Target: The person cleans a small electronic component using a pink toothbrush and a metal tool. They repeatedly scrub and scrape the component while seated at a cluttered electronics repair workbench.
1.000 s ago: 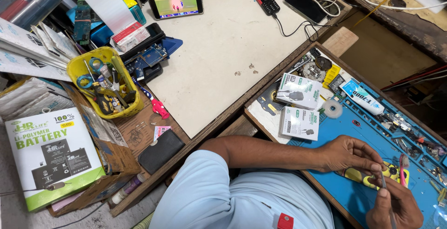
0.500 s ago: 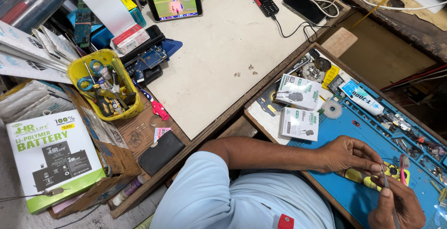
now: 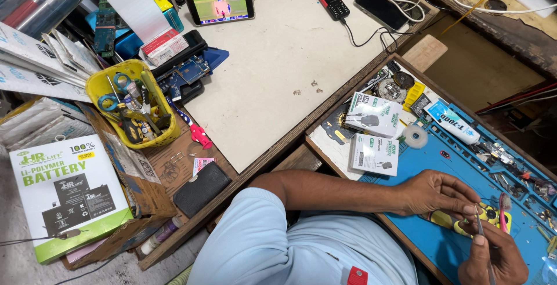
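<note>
The big blue mat (image 3: 464, 227) is lying under both hands, catching tiny parts. The left hand (image 3: 438, 195) is curling narrow, pinning a little yellow part (image 3: 458, 222) steady. The right hand (image 3: 493, 256) is pinching thin tweezers (image 3: 480, 227) over it.

A person in a light blue short-sleeved shirt (image 3: 272, 244), seen from above at the edge of the blue mat (image 3: 458, 175). The sleeve ends above the elbow in a plain hem, leaving the left forearm (image 3: 336, 191) bare down to the left hand (image 3: 438, 195) on the mat. No watch, ring or band shows on that wrist or its fingers. The cloth is smooth with soft folds over the chest. A small red tab (image 3: 357, 276) sits on the shirt front, below the mat's near edge. The right hand (image 3: 493, 259), also bare, shows at the mat's lower corner.
</note>
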